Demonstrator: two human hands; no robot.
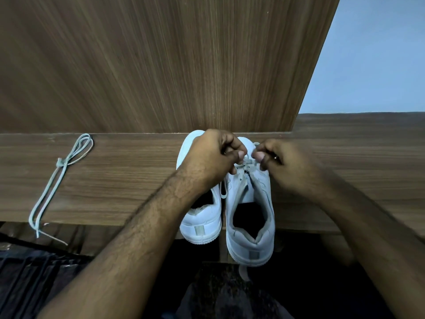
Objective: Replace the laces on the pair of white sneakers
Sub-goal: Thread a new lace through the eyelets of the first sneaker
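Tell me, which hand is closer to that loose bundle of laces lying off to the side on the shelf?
The left hand. The knotted lace bundle lies far off on its side, while the right hand works beyond it, over the right sneaker. Neither hand touches the bundle.

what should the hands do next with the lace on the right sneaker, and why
Probably keep working the lace through the next eyelets. Both the left hand and the right hand pinch it near the toe end of the right sneaker, and the eyelets closer to the opening look unlaced. Which direction the lace is going cannot be told. A knotted spare lace lies on the wooden shelf.
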